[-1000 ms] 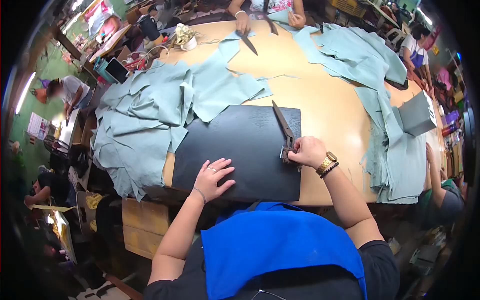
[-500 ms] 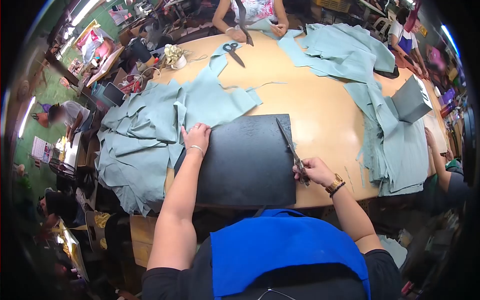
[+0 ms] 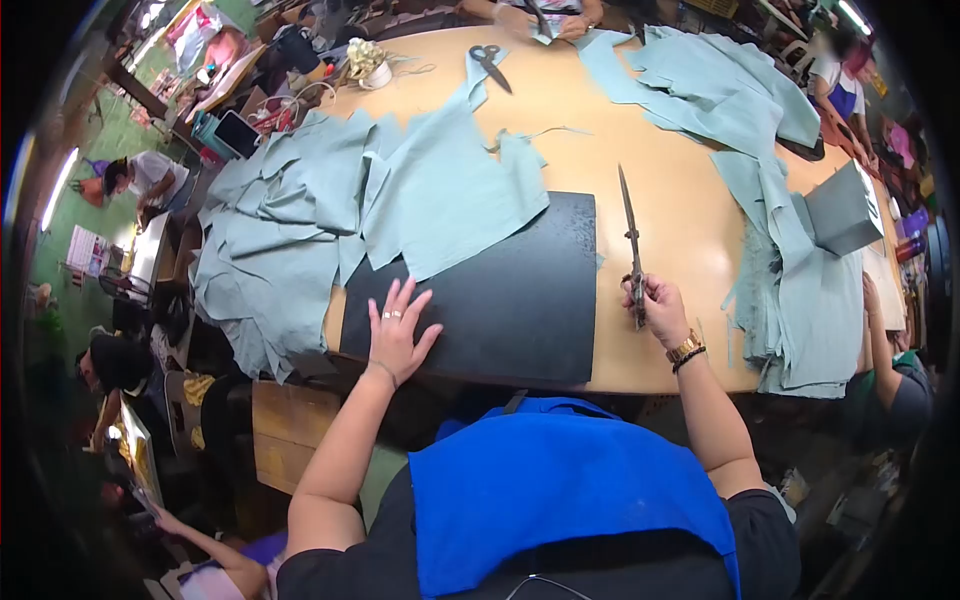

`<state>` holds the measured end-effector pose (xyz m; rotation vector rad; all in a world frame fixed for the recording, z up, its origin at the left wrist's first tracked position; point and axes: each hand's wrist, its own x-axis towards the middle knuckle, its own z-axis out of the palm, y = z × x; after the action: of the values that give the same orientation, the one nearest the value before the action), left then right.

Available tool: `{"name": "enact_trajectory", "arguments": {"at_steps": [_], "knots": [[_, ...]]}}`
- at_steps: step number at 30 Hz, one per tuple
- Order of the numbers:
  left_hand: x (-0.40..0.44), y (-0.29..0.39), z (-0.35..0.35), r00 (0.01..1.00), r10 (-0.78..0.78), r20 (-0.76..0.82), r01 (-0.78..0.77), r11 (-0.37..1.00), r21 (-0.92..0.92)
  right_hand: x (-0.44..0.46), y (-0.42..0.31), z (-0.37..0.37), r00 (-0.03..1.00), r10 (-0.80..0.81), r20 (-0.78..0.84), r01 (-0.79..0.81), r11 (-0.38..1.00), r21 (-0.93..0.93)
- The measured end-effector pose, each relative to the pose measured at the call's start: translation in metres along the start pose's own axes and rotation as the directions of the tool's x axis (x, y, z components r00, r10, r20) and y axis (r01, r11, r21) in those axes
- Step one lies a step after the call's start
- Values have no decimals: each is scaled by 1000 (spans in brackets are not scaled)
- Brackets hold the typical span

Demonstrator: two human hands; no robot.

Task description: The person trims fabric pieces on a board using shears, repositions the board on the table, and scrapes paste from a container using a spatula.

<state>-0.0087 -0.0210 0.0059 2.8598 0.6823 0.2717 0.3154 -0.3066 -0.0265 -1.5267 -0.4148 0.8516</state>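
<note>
My left hand [image 3: 398, 335] rests with its fingers spread on the black board [image 3: 500, 310], just below the corner of a pale green cloth piece [image 3: 460, 190]. That piece overlaps the board's upper left part. My right hand [image 3: 658, 308] grips dark scissors [image 3: 630, 235] by the handles, to the right of the board, with the blades pointing away from me over the bare wood. A heap of the same green cloth [image 3: 270, 230] lies to the left. On the right is a stack of green cloth pieces [image 3: 800, 310].
A second pair of scissors [image 3: 490, 68] lies at the far side, near a potted flower [image 3: 372, 68]. Across the table [image 3: 690, 215] a person's hands [image 3: 550, 24] handle cloth. A grey-green block [image 3: 843, 212] stands on the right stack. More people are at both sides.
The green piece now reaches farther over the board. My left hand has let go of its edge and come back toward me. My right hand has moved the scissors off the board to the right.
</note>
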Motion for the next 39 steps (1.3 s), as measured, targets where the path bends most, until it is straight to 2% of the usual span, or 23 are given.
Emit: {"name": "enact_trajectory", "arguments": {"at_steps": [4,7,8,11,13,19,20,21,23,25,27,30,32,33,34,37,39], "knots": [[66,-4,15,993,25,-113,-20,999,45,13,10,-6,1000,3,9,-3,999,39],[106,5,36,980,-59,188,46,996,70,10,12,-7,1000,-11,-28,13,997,72],[105,9,42,983,-78,164,66,995,78,8,11,-7,999,-6,-39,8,998,64],[74,31,25,959,-21,282,30,999,-30,-8,9,-12,998,28,-47,-26,999,42],[33,41,17,964,43,264,-40,999,-16,-24,2,-14,996,73,-51,-71,997,31],[-39,31,8,940,146,310,-131,989,-68,-40,8,-21,997,41,-69,-50,990,-130],[-42,24,13,948,137,287,-102,986,-133,-38,11,-23,995,44,-86,-58,985,-164],[-46,22,11,969,83,233,-57,992,-113,-33,13,-24,995,47,-89,-65,977,-204],[-59,-2,15,990,102,95,-91,990,-108,-23,5,-25,995,70,-77,-87,965,-247],[-90,-48,28,961,218,-171,-205,975,90,-9,6,-29,993,112,-34,-116,976,-184],[-132,-85,32,931,236,-279,-179,960,217,2,12,-37,997,68,22,-61,966,-253],[-205,-110,40,976,28,-215,24,972,232,3,6,-34,997,66,43,-47,936,-348],[-243,-103,54,956,-287,-60,292,951,101,4,4,-38,997,64,33,-47,926,-375],[-264,-97,62,905,-424,30,422,905,53,5,8,-41,997,68,30,-52,929,-368],[-284,-93,75,811,-560,168,559,827,58,5,8,-42,997,70,24,-56,931,-360],[-353,-86,107,531,-777,337,812,580,58,6,6,-38,997,72,-4,-69,934,-351],[-388,-81,117,337,-894,296,923,376,83,7,7,-38,997,70,-12,-70,934,-351]]}}
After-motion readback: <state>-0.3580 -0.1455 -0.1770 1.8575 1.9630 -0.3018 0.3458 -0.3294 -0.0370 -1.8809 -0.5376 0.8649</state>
